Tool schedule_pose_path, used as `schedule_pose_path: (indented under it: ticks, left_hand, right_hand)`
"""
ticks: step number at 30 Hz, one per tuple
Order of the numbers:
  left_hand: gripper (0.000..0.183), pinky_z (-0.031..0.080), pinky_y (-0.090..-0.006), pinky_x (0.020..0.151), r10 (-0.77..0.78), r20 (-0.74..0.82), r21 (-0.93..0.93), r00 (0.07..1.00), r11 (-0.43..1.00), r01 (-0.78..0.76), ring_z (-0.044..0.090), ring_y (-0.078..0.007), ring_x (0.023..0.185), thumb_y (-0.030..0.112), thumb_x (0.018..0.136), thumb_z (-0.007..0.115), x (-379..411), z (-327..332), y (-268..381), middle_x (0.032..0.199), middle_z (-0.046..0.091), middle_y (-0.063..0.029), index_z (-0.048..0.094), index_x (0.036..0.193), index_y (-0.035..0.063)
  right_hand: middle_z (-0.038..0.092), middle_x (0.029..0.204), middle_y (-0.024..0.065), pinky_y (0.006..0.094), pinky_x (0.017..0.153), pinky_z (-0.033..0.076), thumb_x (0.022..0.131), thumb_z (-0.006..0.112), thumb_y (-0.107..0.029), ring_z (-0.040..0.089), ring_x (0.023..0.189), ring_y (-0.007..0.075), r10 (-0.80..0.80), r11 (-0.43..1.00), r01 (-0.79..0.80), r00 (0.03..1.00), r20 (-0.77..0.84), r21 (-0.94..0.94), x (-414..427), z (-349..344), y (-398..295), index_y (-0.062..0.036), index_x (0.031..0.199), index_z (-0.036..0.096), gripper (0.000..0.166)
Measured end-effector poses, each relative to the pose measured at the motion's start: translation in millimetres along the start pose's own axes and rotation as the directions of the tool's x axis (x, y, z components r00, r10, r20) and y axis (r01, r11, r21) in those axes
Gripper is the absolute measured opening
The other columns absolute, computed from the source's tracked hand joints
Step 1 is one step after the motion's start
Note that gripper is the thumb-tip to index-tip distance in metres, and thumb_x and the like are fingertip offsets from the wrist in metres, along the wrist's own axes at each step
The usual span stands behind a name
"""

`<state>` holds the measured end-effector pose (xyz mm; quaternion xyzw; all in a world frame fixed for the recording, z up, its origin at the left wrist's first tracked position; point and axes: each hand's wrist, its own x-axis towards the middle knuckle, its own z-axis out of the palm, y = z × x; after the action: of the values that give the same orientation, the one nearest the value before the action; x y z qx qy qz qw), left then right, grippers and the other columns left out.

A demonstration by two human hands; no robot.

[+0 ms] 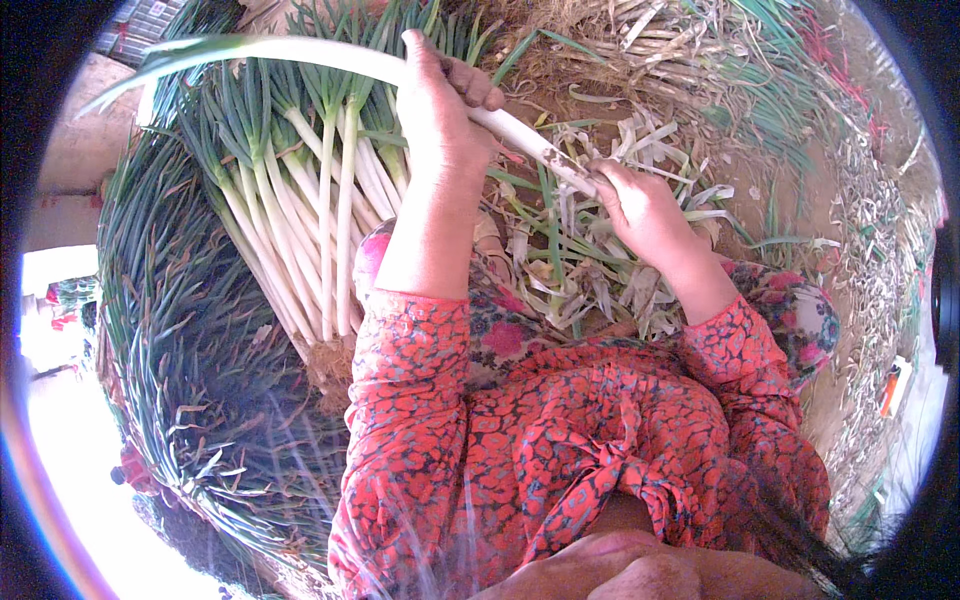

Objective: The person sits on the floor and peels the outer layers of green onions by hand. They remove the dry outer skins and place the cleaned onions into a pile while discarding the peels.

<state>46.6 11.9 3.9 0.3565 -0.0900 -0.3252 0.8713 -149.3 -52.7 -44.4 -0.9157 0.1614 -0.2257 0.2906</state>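
A long white-stemmed green onion (322, 51) slants across the upper view, its green leaves trailing off to the left. My left hand (446, 97) is wrapped around the middle of its stem. At the lower right end, beside a patch of brown dirt on the stem, my right hand (637, 202) pinches the onion between thumb and fingers. Left of my left forearm lies a group of pale-stemmed green onions (300, 217), with their roots (330, 364) towards me and their green tops pointing away.
A large heap of green onion leaves (202, 360) fills the left side. Peeled skins and leaf scraps (577, 255) litter the ground between my knees. More onions with dry roots (660, 60) lie at the back right. An orange and white object (894, 386) is at the right edge.
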Motion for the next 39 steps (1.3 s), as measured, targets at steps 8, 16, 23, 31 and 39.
schedule_pose_path:
  ticks: [8, 16, 23, 31, 39]
  left_hand:
    - [0.038, 0.027, -0.0268, 0.042, 0.072, -0.057, 0.001, 0.996, 0.997, -0.072, 0.028, -0.011, 0.044, 0.043, 0.087, 0.048, 0, 0, 6, 0.054, 0.028, 0.0017, 0.034, 0.07, 0.0118]
    - [0.039, 0.023, -0.0252, 0.042, 0.121, -0.138, 0.023, 0.983, 0.993, -0.119, 0.024, -0.0095, 0.046, 0.045, 0.086, 0.05, 1, 2, 14, 0.055, 0.024, 0.0033, 0.035, 0.07, 0.0124]
    - [0.038, 0.025, -0.0258, 0.041, 0.177, -0.113, 0.104, 0.978, 0.981, -0.166, 0.026, -0.0101, 0.043, 0.043, 0.086, 0.05, 5, -7, 15, 0.053, 0.027, 0.0023, 0.036, 0.071, 0.0113]
    - [0.036, 0.019, -0.0254, 0.039, 0.217, -0.153, 0.105, 0.964, 0.974, -0.203, 0.022, -0.0093, 0.044, 0.041, 0.085, 0.053, 8, -15, 42, 0.054, 0.024, 0.0037, 0.037, 0.069, 0.0128]
    - [0.035, 0.021, -0.0241, 0.04, 0.172, 0.156, -0.064, 0.973, 0.984, -0.163, 0.024, -0.0086, 0.044, 0.04, 0.087, 0.05, 12, -23, 57, 0.052, 0.025, 0.0037, 0.039, 0.07, 0.0115]
  right_hand:
    - [0.056, 0.062, 0.0159, 0.033, 0.045, 0.042, 0.087, 0.052, -0.015, 0.055, 0.049, 0.0282, 0.283, 0.958, -0.253, 0.904, -0.32, 0.133, 8, 0, 14, -0.0009, 0.084, 0.054, 0.014]
    - [0.055, 0.086, 0.0131, 0.0356, 0.061, 0.046, 0.073, 0.068, -0.019, 0.057, 0.072, 0.0297, -0.15, 0.975, 0.17, 0.979, -0.14, 0.142, 2, 0, -9, -0.0026, 0.095, 0.054, 0.031]
    - [0.051, 0.071, 0.0098, 0.0386, 0.049, 0.045, 0.077, 0.061, -0.019, 0.055, 0.059, 0.0311, -0.17, 0.973, 0.183, 0.98, 0.102, -0.143, -6, -6, -15, -0.0067, 0.081, 0.051, 0.017]
    - [0.057, 0.07, 0.0113, 0.0421, 0.05, 0.046, 0.072, 0.057, -0.011, 0.058, 0.062, 0.0321, -0.055, 0.984, 0.145, 0.794, 0.606, -0.1, -67, -18, 7, -0.0055, 0.073, 0.054, 0.007]
    - [0.059, 0.088, 0.0174, 0.041, 0.074, 0.047, 0.078, 0.054, -0.019, 0.058, 0.084, 0.0336, 0.396, 0.873, -0.1, 0.717, 0.574, -0.478, -113, -33, 76, -0.0009, 0.088, 0.061, 0.022]
